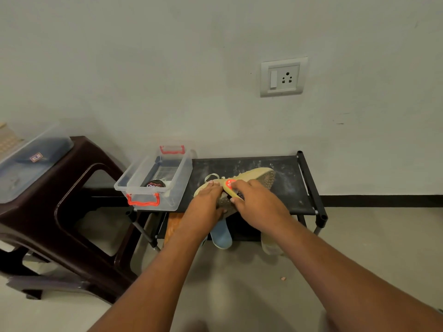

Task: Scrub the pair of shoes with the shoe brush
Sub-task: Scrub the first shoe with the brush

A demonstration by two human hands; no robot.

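Left grip (207,200) clasps the tan knit sneaker (262,176) on the black fabric rack (287,188), bracing it; right grip (256,200) clutches the yellow plastic shoe brush (227,187).

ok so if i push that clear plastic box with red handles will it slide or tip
The clear plastic box with red handles probably slides easily: thin walls, with little visible inside beyond a round dark tin. It sits at the left end of the black fabric rack top, so a leftward push might tip it off. The tin would likely skid inside.
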